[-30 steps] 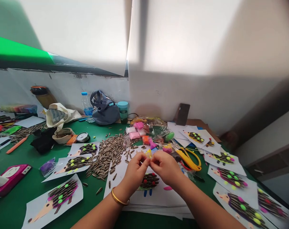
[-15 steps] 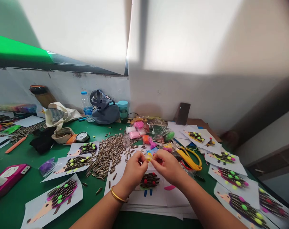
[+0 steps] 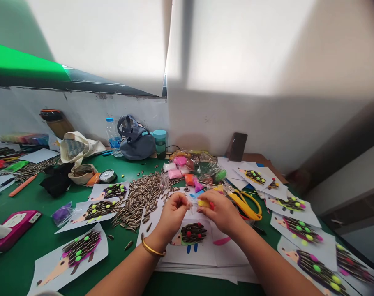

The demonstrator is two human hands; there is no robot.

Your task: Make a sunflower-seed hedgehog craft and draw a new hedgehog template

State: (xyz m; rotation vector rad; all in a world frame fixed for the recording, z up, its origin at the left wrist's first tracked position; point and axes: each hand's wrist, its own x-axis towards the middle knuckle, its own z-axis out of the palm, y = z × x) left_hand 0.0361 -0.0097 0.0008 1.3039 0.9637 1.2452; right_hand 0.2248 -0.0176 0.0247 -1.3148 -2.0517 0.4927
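My right hand [image 3: 219,211] is closed on a lump of yellow modelling clay [image 3: 203,203], held between thumb and fingers. My left hand [image 3: 175,210], with a gold bangle at the wrist, is pinched on the edge of a clear plastic wrapper [image 3: 192,203] that spans the gap between both hands. Below them lies a hedgehog picture [image 3: 191,235] on white paper, with sunflower-seed spines, red clay balls and blue legs. A pile of striped sunflower seeds [image 3: 140,201] spreads left of my left hand.
Bagged coloured clay [image 3: 179,168] and yellow-handled scissors [image 3: 248,205] sit beyond my hands. Finished hedgehog pictures [image 3: 301,230] line the right side, with more [image 3: 72,255] on the left. A phone [image 3: 238,146] leans on the wall near a blue bag [image 3: 137,142] and a water bottle [image 3: 114,139].
My hands have moved slightly apart. The yellow clay, between both hands before, is now in my right fingers, and the clear wrapper shows between them.
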